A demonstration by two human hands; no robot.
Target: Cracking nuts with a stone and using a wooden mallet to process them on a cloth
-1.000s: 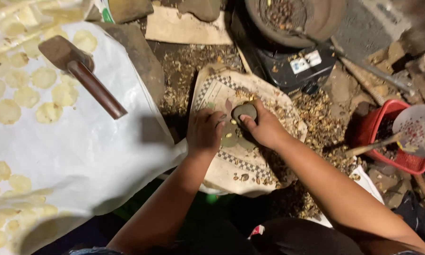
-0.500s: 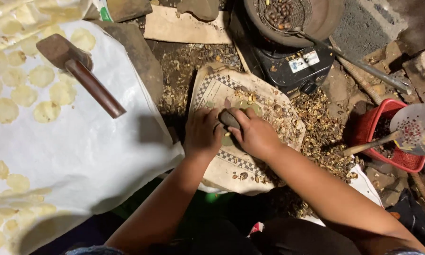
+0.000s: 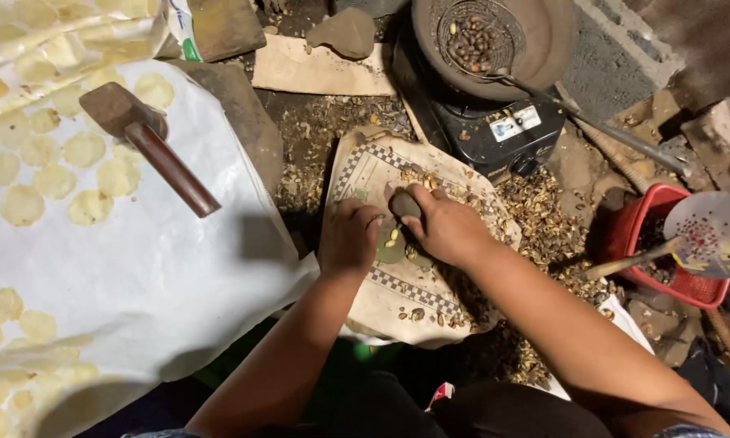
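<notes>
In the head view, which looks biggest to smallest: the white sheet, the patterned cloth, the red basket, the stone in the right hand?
1. white sheet
2. patterned cloth
3. red basket, partly hidden by the skimmer
4. stone, mostly covered by the right hand

Dirt ground (image 3: 316, 122) under white sheet (image 3: 137, 276), patterned cloth (image 3: 397, 284), husks (image 3: 543, 219).

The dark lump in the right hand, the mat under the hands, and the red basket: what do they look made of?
The lump in the right hand looks like stone: dull grey, rounded, no shine. The mat looks like woven cloth or sacking: matte cream, checked border, creased edges. The red basket is probably plastic: even bright colour, slotted walls. The left hand rests beside the stone.
</notes>
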